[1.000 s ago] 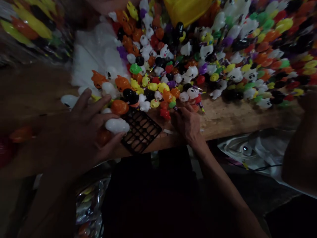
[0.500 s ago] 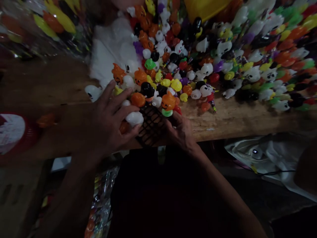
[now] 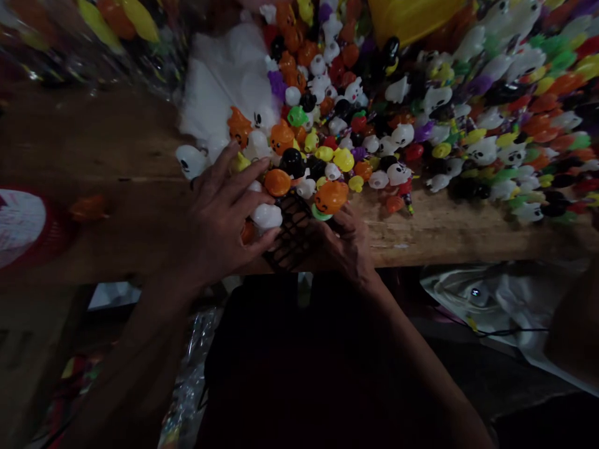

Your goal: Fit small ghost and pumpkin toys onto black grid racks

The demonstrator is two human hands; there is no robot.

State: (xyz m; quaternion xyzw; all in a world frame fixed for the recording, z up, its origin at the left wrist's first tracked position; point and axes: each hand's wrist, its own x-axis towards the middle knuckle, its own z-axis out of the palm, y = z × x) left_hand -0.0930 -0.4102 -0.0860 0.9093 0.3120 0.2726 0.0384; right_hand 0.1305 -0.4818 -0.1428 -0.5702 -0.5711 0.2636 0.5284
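Note:
My left hand (image 3: 229,212) is spread over a small cluster of plastic toy heads, fingers apart. A glossy white toy head (image 3: 266,216) lies between its thumb and index finger, with an orange one partly hidden beneath the hand. My right hand (image 3: 349,240) has its fingertips closed on an orange toy head (image 3: 331,196) with a smiling face and a light green base. Its grip is partly hidden behind the toy. Between the hands lies a dark mesh grid (image 3: 292,227). An orange ball-shaped piece (image 3: 277,183) and a black toy head (image 3: 292,162) sit just beyond it.
A large heap of mixed toy heads (image 3: 482,149) covers the back and right of the wooden table (image 3: 116,156). White plastic bags (image 3: 224,81) lie behind my left hand. A red basket (image 3: 28,224) stands at the left, near an orange piece (image 3: 88,207).
The orange toy head in my right hand has tilted over to the right. My left hand keeps its spread shape around the same pieces. The whole view has shifted slightly.

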